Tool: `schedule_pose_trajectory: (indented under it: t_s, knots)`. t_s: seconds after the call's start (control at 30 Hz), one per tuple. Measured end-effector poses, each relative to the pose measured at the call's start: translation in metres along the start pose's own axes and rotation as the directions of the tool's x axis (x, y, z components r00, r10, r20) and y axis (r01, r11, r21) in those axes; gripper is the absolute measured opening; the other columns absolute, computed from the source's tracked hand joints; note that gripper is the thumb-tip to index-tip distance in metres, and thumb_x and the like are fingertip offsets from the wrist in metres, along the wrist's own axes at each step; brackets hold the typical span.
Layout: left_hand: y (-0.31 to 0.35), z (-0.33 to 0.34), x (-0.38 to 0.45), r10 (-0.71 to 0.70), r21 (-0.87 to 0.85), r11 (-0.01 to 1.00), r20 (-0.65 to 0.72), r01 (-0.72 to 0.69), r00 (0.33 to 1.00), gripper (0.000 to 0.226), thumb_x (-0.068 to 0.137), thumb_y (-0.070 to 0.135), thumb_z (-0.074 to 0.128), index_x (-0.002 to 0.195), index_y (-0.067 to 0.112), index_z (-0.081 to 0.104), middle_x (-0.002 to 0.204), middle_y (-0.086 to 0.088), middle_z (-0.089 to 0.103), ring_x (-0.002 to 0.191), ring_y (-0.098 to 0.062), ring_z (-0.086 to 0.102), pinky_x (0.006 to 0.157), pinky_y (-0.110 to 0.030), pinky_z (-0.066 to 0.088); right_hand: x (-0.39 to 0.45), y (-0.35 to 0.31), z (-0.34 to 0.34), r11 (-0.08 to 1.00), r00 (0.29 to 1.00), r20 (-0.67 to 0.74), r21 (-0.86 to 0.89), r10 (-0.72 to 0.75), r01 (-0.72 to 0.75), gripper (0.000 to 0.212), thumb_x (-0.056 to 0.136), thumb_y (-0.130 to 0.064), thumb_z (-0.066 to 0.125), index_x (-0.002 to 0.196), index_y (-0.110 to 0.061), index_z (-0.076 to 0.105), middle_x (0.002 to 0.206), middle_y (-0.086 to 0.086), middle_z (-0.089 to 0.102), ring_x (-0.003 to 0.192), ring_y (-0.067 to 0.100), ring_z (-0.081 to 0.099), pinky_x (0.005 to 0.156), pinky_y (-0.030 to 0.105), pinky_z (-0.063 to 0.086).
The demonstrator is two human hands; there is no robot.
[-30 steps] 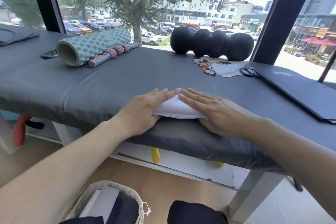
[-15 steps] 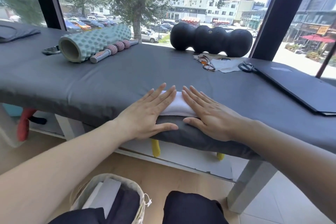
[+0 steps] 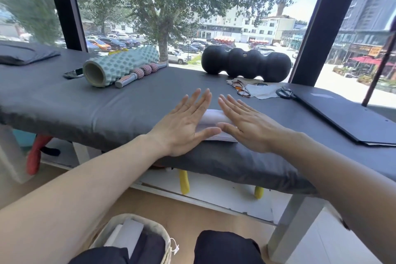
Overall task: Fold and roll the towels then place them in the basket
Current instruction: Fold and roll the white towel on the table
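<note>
A white towel (image 3: 214, 117), partly rolled, lies near the front edge of the grey padded table (image 3: 107, 109). My left hand (image 3: 184, 124) presses flat on its left end with straight fingers spread. My right hand (image 3: 246, 124) presses flat on its right end the same way. The two thumbs nearly meet over the towel's near side. Both palms hide most of the towel. On the floor below me stands the cloth basket (image 3: 154, 229), holding a white towel (image 3: 126, 236) and a dark towel (image 3: 147, 246).
At the back of the table lie a teal foam roller (image 3: 120, 66), a massage stick (image 3: 141, 72), a phone (image 3: 72, 73), a black peanut roller (image 3: 246, 63), glasses on paper (image 3: 242, 90), scissors (image 3: 285, 93) and a dark folder (image 3: 351, 115). My knees are at the bottom.
Both hands have slid forward over the towel, away from me, with fingers straightening and spreading. The towel has rolled up thicker beneath the palms.
</note>
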State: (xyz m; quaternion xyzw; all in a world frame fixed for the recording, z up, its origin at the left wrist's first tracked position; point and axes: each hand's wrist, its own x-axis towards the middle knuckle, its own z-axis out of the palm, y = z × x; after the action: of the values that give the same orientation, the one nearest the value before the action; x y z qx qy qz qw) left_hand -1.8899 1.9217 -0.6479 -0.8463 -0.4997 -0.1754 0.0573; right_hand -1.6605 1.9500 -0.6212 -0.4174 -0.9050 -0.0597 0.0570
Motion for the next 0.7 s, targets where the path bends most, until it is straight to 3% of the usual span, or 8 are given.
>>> schedule_pose_trajectory:
  t_s: [0.2,0.33,0.43,0.5,0.6,0.7]
  knots:
    - [0.009,0.01,0.017,-0.162,-0.111,0.978,0.116,0.175,0.98,0.081,0.097,0.066,0.012,0.161,0.019,-0.001,0.168,0.007,-0.006,0.152,-0.003,-0.011,0.125,-0.031,-0.006,0.011,-0.005,0.01,1.0,0.996,0.084,-0.009,-0.005,0.006,0.071,0.104,-0.058,0.014,0.161,-0.021,-0.008,0.168,-0.007,-0.012,0.152,0.003,-0.016,0.124,0.024,-0.008]
    - [-0.001,0.022,0.019,-0.235,-0.237,0.947,-0.04,0.219,0.971,0.055,0.106,0.047,0.027,0.155,0.023,0.036,0.163,0.007,0.029,0.153,-0.01,0.017,0.125,-0.031,0.007,-0.006,-0.003,0.035,0.999,0.998,0.044,0.007,-0.049,0.049,0.072,0.103,-0.06,0.015,0.16,-0.026,-0.012,0.165,-0.012,-0.019,0.15,0.0,-0.022,0.125,0.026,-0.007]
    - [-0.014,0.023,0.023,-0.293,-0.336,0.903,-0.03,0.266,0.956,0.046,0.105,0.043,0.04,0.146,0.024,0.049,0.151,0.005,0.047,0.141,-0.015,0.039,0.119,-0.034,0.027,-0.013,0.001,0.036,0.997,0.996,0.035,0.022,-0.078,0.077,0.069,0.104,-0.058,0.016,0.161,-0.028,-0.01,0.165,-0.016,-0.018,0.148,-0.005,-0.024,0.122,0.02,-0.011]
    - [-0.015,0.025,0.02,-0.249,-0.295,0.927,-0.018,0.233,0.968,0.045,0.103,0.046,0.044,0.143,0.026,0.05,0.142,0.004,0.052,0.133,-0.019,0.047,0.114,-0.038,0.034,-0.01,0.002,0.031,0.985,0.998,0.026,0.164,-0.05,0.045,0.064,0.106,-0.053,0.021,0.162,-0.028,0.003,0.167,-0.016,-0.008,0.15,-0.005,-0.015,0.122,0.018,-0.008]
    - [-0.013,0.026,0.014,-0.224,-0.365,0.912,-0.062,0.187,0.973,0.046,0.097,0.048,0.053,0.137,0.027,0.056,0.129,0.002,0.056,0.124,-0.018,0.052,0.109,-0.036,0.038,0.003,0.006,0.019,0.86,0.98,-0.045,0.488,0.194,-0.147,0.06,0.104,-0.052,0.035,0.159,-0.031,0.026,0.167,-0.015,0.014,0.152,0.0,0.01,0.125,0.024,0.007]
    - [-0.012,0.021,0.009,-0.333,-0.633,0.742,-0.063,0.22,0.941,0.039,0.09,0.049,0.064,0.123,0.029,0.068,0.122,0.009,0.061,0.117,-0.007,0.056,0.102,-0.023,0.04,0.01,0.013,0.009,0.724,0.941,0.11,0.612,0.32,-0.318,0.058,0.098,-0.065,0.038,0.148,-0.034,0.044,0.153,-0.015,0.043,0.145,0.009,0.036,0.113,0.025,0.025]
